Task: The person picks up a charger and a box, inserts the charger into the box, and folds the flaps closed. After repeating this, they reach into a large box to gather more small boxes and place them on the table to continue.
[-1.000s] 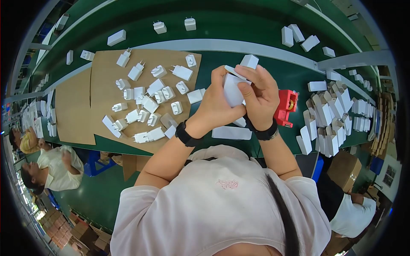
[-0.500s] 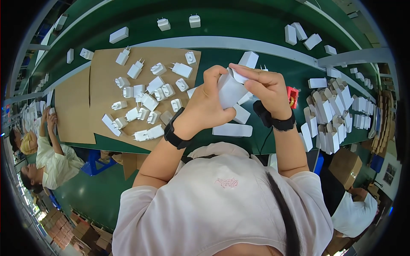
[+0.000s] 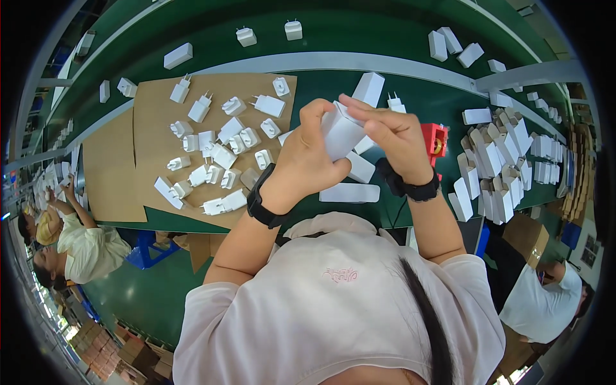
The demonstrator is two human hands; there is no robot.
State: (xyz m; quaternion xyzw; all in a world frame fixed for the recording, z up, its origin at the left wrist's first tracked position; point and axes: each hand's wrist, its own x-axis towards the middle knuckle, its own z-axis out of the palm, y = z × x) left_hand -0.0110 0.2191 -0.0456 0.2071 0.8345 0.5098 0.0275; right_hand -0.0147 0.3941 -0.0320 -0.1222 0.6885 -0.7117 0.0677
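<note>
Above the table, my left hand (image 3: 307, 156) is closed round a small white cardboard box (image 3: 342, 133), thumb on the near side and forefinger bent at its top. Fingers of my right hand (image 3: 403, 140) press together on the box's upper right end, where the flap lies down over the opening. What is inside the box is hidden. Beneath and behind my hands lie more white boxes (image 3: 369, 88), and a white plug adapter (image 3: 396, 102) with its pins up stands just past my right fingers.
Left, many white plug adapters (image 3: 223, 156) lie scattered on brown cardboard (image 3: 115, 173). Right are a red tape dispenser (image 3: 434, 141) and stacked open white boxes (image 3: 497, 163). A raised green shelf (image 3: 359, 38) runs along the back. Co-workers (image 3: 90, 247) sit to the left and right.
The box's end flap, raised under my right fingers before, is now folded down. My right fingers have shifted slightly left over the box top.
</note>
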